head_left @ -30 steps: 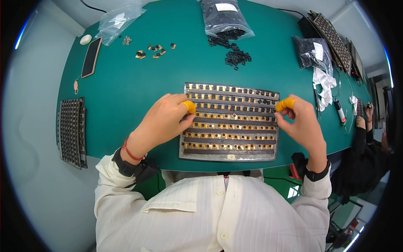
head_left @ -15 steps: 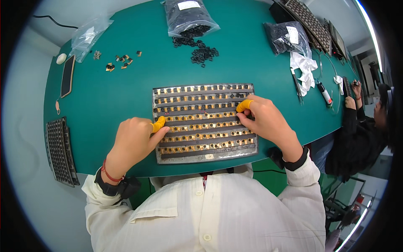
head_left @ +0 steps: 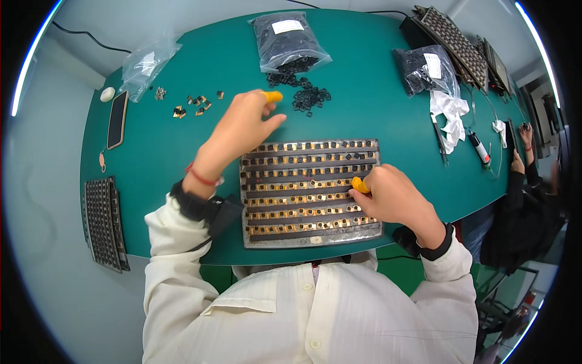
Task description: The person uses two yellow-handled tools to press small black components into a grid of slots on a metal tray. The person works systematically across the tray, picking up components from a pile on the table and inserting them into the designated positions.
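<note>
My left hand point(head_left: 242, 124) reaches beyond the tray's far left part, towards a pile of small black square parts point(head_left: 311, 99). Its yellow-capped index finger is stretched out and the thumb stands apart, with nothing visible between them. My right hand point(head_left: 394, 197) is over the right edge of the metal tray point(head_left: 260, 240), thumb and yellow-capped index finger pinched together. Whatever the pinch may hold is too small to make out. Several rows of small gold-coloured pieces with black squares point(head_left: 309, 199) fill the tray, between dark strips.
A bag of black parts point(head_left: 288, 45) lies behind the pile. Loose gold-and-black pieces point(head_left: 200, 103) and a phone point(head_left: 117, 119) are at left, stacked trays point(head_left: 104, 221) at the left edge. Right are another bag point(head_left: 421, 68), white cloth point(head_left: 450, 115), a bottle point(head_left: 479, 148) and a co-worker point(head_left: 515, 212).
My left hand has left the tray's left edge and moved away from me, its fingers parting. The right hand has shifted slightly nearer along the right edge. The whole view has shifted a little.
</note>
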Tool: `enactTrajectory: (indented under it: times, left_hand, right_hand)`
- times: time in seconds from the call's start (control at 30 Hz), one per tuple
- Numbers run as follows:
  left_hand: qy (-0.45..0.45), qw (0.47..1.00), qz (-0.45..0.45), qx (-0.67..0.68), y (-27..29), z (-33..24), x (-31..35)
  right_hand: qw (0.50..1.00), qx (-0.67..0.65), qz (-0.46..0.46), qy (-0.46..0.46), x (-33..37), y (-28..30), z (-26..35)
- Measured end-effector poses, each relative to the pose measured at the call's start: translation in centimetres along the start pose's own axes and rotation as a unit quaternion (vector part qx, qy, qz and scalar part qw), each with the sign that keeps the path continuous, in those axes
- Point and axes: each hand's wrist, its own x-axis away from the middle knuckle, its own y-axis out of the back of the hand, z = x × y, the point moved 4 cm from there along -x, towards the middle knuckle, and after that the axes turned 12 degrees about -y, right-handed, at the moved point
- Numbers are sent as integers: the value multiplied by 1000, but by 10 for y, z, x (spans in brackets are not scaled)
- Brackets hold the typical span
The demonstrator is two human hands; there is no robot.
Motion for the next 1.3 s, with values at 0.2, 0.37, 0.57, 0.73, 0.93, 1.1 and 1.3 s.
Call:
enactTrajectory:
  times: [0.2,0.37,0.57,0.73,0.93,1.1,1.3]
  left_hand:
    - [-133,988,0,-74,-45,-9,-24]
    - [-102,993,41,-44,-36,-13,-18]
    - [-50,998,47,-18,1,1,-1]
    - [3,996,45,-77,23,17,6]
    - [72,992,106,1,19,14,5]
    - [70,994,79,-11,8,3,3]
    - [46,994,63,-76,-2,-6,2]
  right_hand:
    - [998,-51,23,44,-17,29,0]
    - [995,-48,-72,40,-60,64,1]
    - [987,-96,-128,-6,-134,55,-10]
    - [988,-30,-148,24,-143,38,25]
    - [991,-86,-69,73,-131,43,53]
    - [987,-99,-105,73,-115,63,31]
    - [992,-104,-75,19,-99,59,3]
